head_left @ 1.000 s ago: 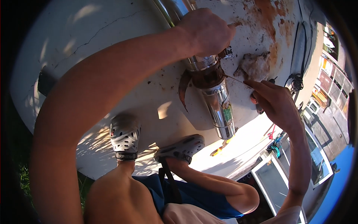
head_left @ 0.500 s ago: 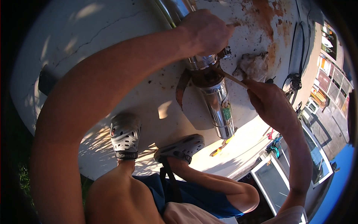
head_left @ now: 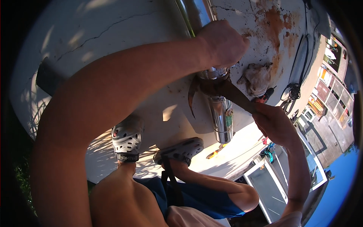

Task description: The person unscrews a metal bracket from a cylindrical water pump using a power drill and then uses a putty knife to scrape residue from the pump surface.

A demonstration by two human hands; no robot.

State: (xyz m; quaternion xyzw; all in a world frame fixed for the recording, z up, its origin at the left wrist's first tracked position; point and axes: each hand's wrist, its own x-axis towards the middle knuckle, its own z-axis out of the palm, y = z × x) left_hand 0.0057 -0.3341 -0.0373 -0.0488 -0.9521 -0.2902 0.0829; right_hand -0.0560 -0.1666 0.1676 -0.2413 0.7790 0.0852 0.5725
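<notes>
Slipping is the likely trouble: the rusty hammer (head_left: 211,85) in the closed right hand (head_left: 274,125) could glance off the shiny pipe (head_left: 221,113) toward the left hand (head_left: 223,43), which is clenched around the pipe just above. The pipe runs from 12 toward 6 o'clock; the hammer's head touches it directly at 6 o'clock of the left hand, at 10 o'clock of the right.

Grey clogs (head_left: 127,140) on concrete — black cables (head_left: 293,89) nearby.
</notes>
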